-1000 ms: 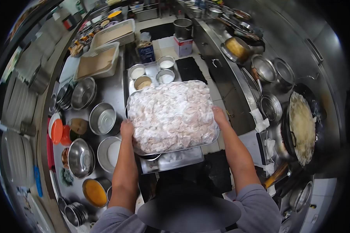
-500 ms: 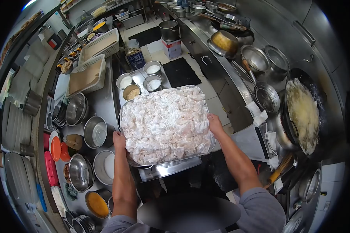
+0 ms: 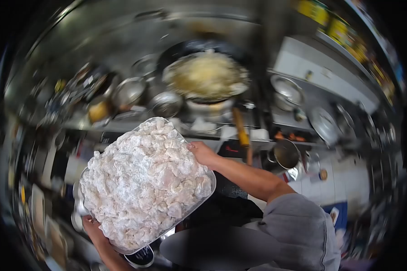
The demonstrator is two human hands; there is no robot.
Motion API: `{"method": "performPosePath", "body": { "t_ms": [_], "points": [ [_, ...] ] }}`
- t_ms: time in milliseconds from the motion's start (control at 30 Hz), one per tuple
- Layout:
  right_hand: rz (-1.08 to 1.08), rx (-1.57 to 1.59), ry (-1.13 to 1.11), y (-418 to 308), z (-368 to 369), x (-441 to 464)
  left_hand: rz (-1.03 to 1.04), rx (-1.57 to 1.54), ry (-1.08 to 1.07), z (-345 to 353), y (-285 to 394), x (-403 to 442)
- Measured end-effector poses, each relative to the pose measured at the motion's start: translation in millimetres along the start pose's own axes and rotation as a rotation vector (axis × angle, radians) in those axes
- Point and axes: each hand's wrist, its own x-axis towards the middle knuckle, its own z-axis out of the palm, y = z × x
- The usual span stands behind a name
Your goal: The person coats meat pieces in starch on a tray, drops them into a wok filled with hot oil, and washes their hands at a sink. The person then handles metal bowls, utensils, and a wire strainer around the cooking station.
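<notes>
Between my hands is a metal tray (image 3: 213, 184) heaped with pale, flour-coated pieces of meat (image 3: 144, 176). My left hand (image 3: 94, 229) grips the tray's near left side, its fingers partly hidden by the edge. On the opposite side my right hand (image 3: 202, 154) is closed over the rim. The tray lies at a slant across the view, its far corner close to the stove's front edge. Beyond it, a large wok (image 3: 167, 54) holds yellowish, foaming oil (image 3: 208, 74).
A perforated strainer (image 3: 166, 105) and a round metal bowl (image 3: 130, 91) sit left of the wok. A wooden handle (image 3: 240, 128) juts from the stove edge. A pot (image 3: 286, 153) stands to the right, with several bowls and lids around it.
My view has swung right, so the wok now lies ahead rather than at the right edge. The tray has turned with my body, still held in both hands.
</notes>
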Motion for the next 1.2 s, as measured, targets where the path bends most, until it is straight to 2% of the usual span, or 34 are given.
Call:
{"method": "performPosePath", "body": {
  "t_ms": [33, 67, 100, 167, 267, 300, 367, 433, 500, 600, 633, 733, 767, 800, 900, 1033, 1100, 1167, 1200],
  "points": [
    [-0.001, 0.035, 0.076, -0.8, -34.4, -6.0, 0.094, 0.074, -0.045, 24.4, 23.3, 21.4],
    [-0.04, 0.008, 0.183, -44.8, 27.5, -65.0, 0.178, 0.072, -0.064, -63.1, -1.7, 45.8],
    [-0.052, -0.013, 0.27, -51.8, 30.8, -80.6, 0.245, 0.077, -0.162, -54.1, -0.4, 67.6],
    [-0.036, -0.04, 0.379, -68.9, -7.8, -121.2, 0.263, -0.052, -0.267, -16.7, 35.8, 74.8],
    [-0.021, 0.095, 0.557, -116.0, -62.7, -208.2, 0.354, -0.093, -0.429, 30.5, 131.1, 33.8],
    [-0.03, 0.238, 0.586, -65.1, -175.2, -178.8, 0.373, -0.037, -0.448, 153.4, 189.4, 2.5],
    [-0.007, 0.378, 0.582, -50.8, -251.2, -206.0, 0.498, 0.008, -0.536, 252.0, 204.6, 6.0],
    [-0.028, 0.294, 0.711, -24.1, -331.4, -231.4, 0.481, -0.032, -0.675, 355.2, 239.1, -27.0],
    [0.093, 0.304, 0.979, 19.2, -407.2, -254.1, 0.489, -0.113, -0.807, 456.4, 245.3, -55.4],
    [0.165, 0.257, 0.96, 21.7, -471.6, -280.2, 0.432, -0.044, -0.885, 574.0, 270.0, -112.2],
    [0.19, 0.268, 0.981, 42.5, -502.2, -284.6, 0.421, -0.097, -0.944, 622.6, 264.6, -127.5],
    [0.241, 0.089, 1.043, 95.0, -570.6, -275.5, 0.493, 0.022, -0.96, 719.2, 268.8, -153.3],
    [0.256, -0.001, 1.095, 53.1, -473.7, -261.2, 0.467, 0.0, -0.991, 649.9, 249.0, -89.6],
    [0.277, -0.038, 1.124, 65.1, -470.3, -264.2, 0.454, 0.033, -1.005, 648.5, 248.6, -93.6],
    [0.244, 0.072, 1.14, 89.7, -473.7, -263.6, 0.454, 0.087, -0.967, 633.2, 275.3, -114.4],
    [0.16, -0.013, 1.073, 109.4, -490.2, -233.1, 0.458, -0.007, -0.899, 650.6, 239.7, -79.6],
    [0.169, -0.007, 1.055, 124.8, -508.0, -209.8, 0.524, 0.071, -0.849, 660.2, 228.4, -76.6],
    [0.186, -0.425, 1.002, 142.5, -534.1, -181.7, 0.517, 0.101, -0.74, 667.4, 234.7, -82.8],
    [0.174, -0.427, 1.0, 152.1, -536.7, -174.8, 0.513, 0.075, -0.746, 678.0, 223.2, -71.7]
  ]
}}
